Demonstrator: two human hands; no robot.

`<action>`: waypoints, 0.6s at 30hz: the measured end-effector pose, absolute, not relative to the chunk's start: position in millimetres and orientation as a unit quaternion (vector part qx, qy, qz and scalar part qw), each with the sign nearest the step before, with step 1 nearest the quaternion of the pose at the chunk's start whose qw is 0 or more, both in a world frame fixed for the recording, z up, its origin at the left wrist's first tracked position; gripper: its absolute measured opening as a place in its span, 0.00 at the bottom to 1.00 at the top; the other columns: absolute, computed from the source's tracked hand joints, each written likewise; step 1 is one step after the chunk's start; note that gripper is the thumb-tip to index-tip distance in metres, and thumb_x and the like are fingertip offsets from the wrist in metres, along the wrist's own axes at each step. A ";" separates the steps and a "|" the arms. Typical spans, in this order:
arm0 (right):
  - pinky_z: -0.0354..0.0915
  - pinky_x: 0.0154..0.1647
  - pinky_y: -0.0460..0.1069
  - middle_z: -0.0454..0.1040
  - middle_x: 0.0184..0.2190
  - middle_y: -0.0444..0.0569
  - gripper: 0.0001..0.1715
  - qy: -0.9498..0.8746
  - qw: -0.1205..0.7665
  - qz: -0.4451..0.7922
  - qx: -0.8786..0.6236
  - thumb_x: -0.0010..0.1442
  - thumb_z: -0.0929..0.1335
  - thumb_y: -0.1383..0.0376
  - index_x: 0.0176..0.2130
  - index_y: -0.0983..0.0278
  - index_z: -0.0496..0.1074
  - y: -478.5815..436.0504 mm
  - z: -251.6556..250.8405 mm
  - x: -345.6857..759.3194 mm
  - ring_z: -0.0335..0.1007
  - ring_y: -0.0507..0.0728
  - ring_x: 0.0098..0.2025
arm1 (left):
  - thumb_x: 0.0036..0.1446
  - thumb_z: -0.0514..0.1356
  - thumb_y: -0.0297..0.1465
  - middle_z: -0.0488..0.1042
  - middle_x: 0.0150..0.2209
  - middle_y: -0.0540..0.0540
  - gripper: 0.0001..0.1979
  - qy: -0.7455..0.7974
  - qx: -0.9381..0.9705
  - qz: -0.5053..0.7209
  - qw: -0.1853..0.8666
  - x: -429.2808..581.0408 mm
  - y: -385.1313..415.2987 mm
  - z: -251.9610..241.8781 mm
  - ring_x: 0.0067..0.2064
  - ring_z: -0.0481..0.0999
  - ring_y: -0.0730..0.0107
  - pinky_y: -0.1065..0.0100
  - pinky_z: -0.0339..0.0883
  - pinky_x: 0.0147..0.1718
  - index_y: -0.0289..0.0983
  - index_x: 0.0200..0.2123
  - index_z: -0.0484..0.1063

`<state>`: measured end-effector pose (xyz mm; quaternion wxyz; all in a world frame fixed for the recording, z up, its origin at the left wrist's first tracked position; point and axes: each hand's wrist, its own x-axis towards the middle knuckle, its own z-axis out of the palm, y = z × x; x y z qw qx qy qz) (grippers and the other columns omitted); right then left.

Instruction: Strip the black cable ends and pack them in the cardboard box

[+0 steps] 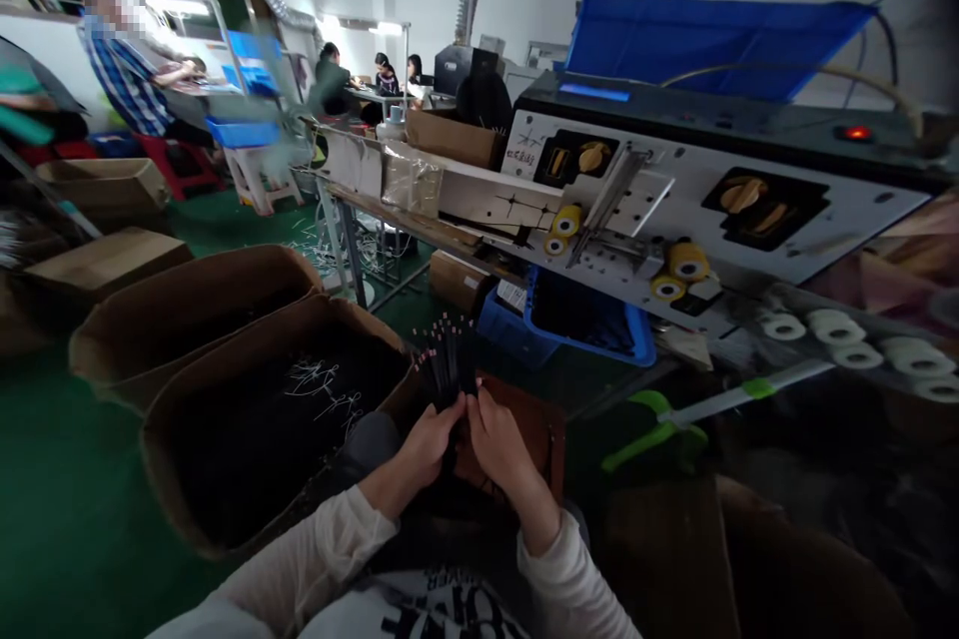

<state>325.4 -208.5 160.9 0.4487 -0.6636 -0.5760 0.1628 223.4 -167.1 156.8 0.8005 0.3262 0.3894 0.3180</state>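
A bundle of thin black cables with pale tips (pixel 448 359) stands upright between my two hands, its ends fanned out at the top. My left hand (pixel 422 444) is closed around the bundle's lower left side. My right hand (pixel 500 444) is closed on its lower right side, fingers pinching the strands. Both hands are raised above my lap, in front of a brown board (pixel 535 424). White sleeves cover both forearms.
Two open cardboard boxes (pixel 247 374) with dark cables stand on the green floor at my left. A white machine with yellow rollers (pixel 678 265) stretches across the right, above a blue tray (pixel 599 324). Several people sit at benches far back; one person stands far left.
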 end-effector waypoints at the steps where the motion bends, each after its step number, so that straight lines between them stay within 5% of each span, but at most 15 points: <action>1: 0.68 0.39 0.57 0.77 0.38 0.62 0.20 -0.588 0.407 0.164 -0.679 0.65 0.56 0.61 0.46 0.67 0.70 -209.5 163.0 326.6 0.75 0.64 0.37 | 0.43 0.67 0.44 0.67 0.21 0.52 0.19 0.386 0.326 0.318 0.802 223.4 -168.3 156.2 0.21 0.63 0.76 0.72 0.55 0.20 0.35 0.31 0.71; 7: 0.65 0.48 0.54 0.75 0.43 0.58 0.22 -0.619 0.264 0.251 -0.696 0.67 0.52 0.63 0.46 0.67 0.70 -216.2 176.7 333.2 0.72 0.61 0.47 | 0.41 0.67 0.45 0.68 0.22 0.51 0.21 0.363 0.301 0.317 0.823 225.0 -175.1 148.8 0.23 0.63 0.77 0.73 0.55 0.21 0.35 0.29 0.71; 11: 0.61 0.56 0.55 0.71 0.51 0.60 0.23 -0.611 0.304 0.262 -0.682 0.65 0.54 0.62 0.50 0.68 0.68 -225.9 158.2 332.6 0.65 0.60 0.56 | 0.39 0.67 0.47 0.71 0.25 0.49 0.25 0.366 0.262 0.308 0.838 225.6 -181.3 138.6 0.25 0.68 0.72 0.69 0.60 0.26 0.35 0.35 0.71; 15: 0.63 0.54 0.57 0.72 0.48 0.56 0.22 -0.567 0.362 0.280 -0.685 0.60 0.62 0.53 0.48 0.64 0.68 -238.6 134.5 346.3 0.68 0.62 0.52 | 0.38 0.66 0.51 0.70 0.25 0.49 0.26 0.330 0.250 0.349 0.841 218.4 -178.0 137.4 0.27 0.68 0.71 0.67 0.63 0.30 0.35 0.31 0.68; 18: 0.62 0.55 0.57 0.64 0.56 0.58 0.42 -0.540 0.453 0.311 -0.637 0.50 0.69 0.47 0.58 0.62 0.58 -241.7 118.8 358.0 0.62 0.64 0.57 | 0.45 0.61 0.54 0.69 0.25 0.48 0.26 0.289 0.350 0.368 0.812 213.4 -178.0 145.6 0.27 0.67 0.73 0.69 0.61 0.29 0.34 0.28 0.66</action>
